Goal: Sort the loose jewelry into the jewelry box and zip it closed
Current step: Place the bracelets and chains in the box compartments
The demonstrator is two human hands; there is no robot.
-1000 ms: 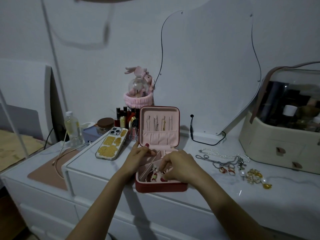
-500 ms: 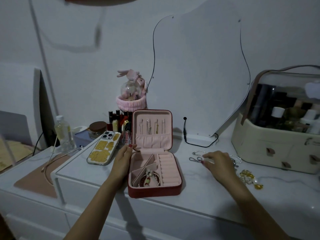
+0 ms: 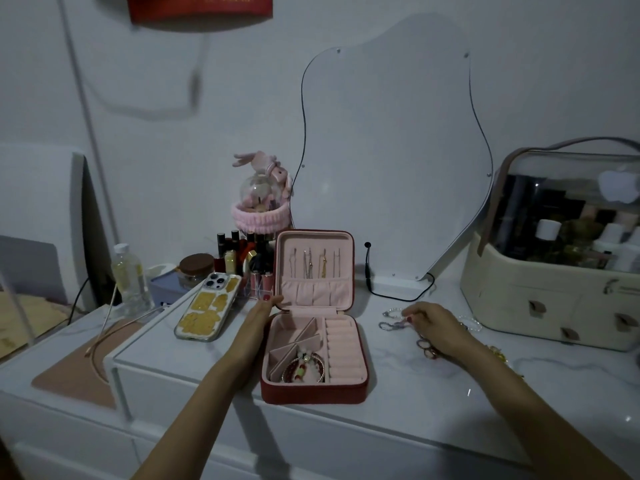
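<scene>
Right hand [image 3: 440, 329] lies over the loose jewelry on the white table [image 3: 398, 403], with the fingers curled down and the fingertips on a silver chain [image 3: 389, 324]. The thumb and first finger seem to pinch this chain, but the light is low and I cannot tell for sure whether the hold is closed. A string of small pearls [image 3: 393, 310] lies just beyond the fingertips, and some rings [image 3: 427, 348] lie just under the palm side, touching or almost touching the hand. More gold pieces [image 3: 498, 355] show behind the wrist, partly hidden by the arm.

To the left of this hand, well apart from it, stands the red jewelry box [image 3: 313, 393] with its lid upright and open. Pink lining shows inside; thin necklaces hang in the lid, and a bracelet [image 3: 304, 368] lies in the front left compartment.

Left hand [image 3: 258, 322] rests against the left side of the box, the fingers straight and together, the fingertips touching the lower left corner of the lid. It grips nothing. Both forearms reach forward from the bottom edge, the left one almost straight, the right one angled inward to the chain.

A phone [image 3: 207, 306] lies to the left of the left hand, and a cream cosmetics case [image 3: 540, 306] stands to the right of the right hand.
</scene>
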